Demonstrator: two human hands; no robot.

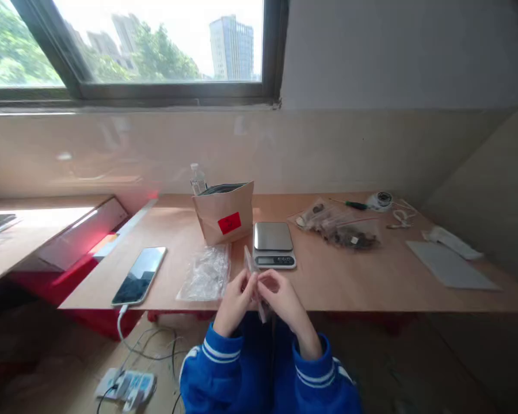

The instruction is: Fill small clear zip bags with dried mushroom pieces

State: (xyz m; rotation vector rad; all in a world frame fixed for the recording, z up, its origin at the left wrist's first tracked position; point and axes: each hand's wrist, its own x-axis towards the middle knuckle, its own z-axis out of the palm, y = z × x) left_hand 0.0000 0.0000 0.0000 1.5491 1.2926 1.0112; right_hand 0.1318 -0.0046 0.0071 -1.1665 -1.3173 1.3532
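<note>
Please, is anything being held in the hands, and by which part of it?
A clear plastic bag, pinched by the left hand and right hand about midway along its visible length.

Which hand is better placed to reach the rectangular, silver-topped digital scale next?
Probably the right hand: it is nearer the rectangular, silver-topped digital scale, while the left hand sits farther left. Both hold a translucent plastic bag.

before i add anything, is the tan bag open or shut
Open: the tan bag gapes at the top, its dark inside showing.
</note>
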